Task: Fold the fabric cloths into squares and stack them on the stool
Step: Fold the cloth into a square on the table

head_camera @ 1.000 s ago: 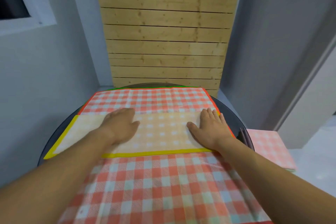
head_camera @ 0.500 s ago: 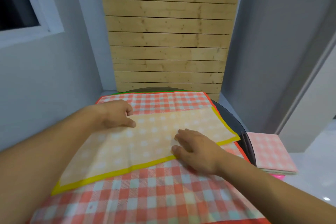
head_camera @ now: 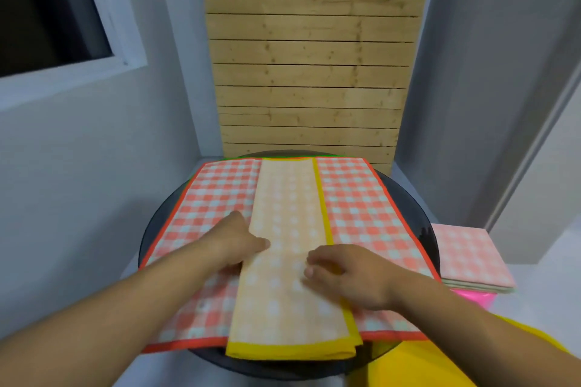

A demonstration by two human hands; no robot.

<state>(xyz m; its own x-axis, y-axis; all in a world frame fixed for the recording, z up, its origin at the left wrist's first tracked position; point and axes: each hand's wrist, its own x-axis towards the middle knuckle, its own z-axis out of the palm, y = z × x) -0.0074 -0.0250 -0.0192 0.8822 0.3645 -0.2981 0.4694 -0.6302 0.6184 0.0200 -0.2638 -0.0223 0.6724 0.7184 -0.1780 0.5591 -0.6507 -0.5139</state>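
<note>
- Yellow-bordered cloth (head_camera: pixel 289 214): folded into a long narrow strip w/ pale orange check, running from far edge of table to near edge. Near end overhangs the rim a bit; layers show at the near R corner.
- It lies on top of a red-checked cloth (head_camera: pixel 361 214), which is spread flat w/ an orange-red border. The strip sits approx. down its middle.
- A thin green edge (head_camera: pixel 273 156) peeks out under the red cloth at the far side.
- All on a round dark glass table (head_camera: pixel 157 229).
- L hand (head_camera: pixel 235 242): at the strip's L edge, about mid-length. Thumb lies on top pointing R and fingers are tucked under the edge, so it pinches the fold.
- R hand (head_camera: pixel 352 276): on the strip's R side, over the yellow border. Fingers bent, tips down on the fabric. Can't tell if it grips the edge or only presses.
- Hands near each other, not touching.
- Stack of folded cloths (head_camera: pixel 468 254): squares, pink-check one on top, on a pink stool (head_camera: pixel 471 298) just R of the table, lower than it.
- Bottom R: a yellow surface (head_camera: pixel 440 364), can't tell what it is.
- Behind: wood slat panel (head_camera: pixel 308 56) btw grey walls; window (head_camera: pixel 47 9) upper L.
</note>
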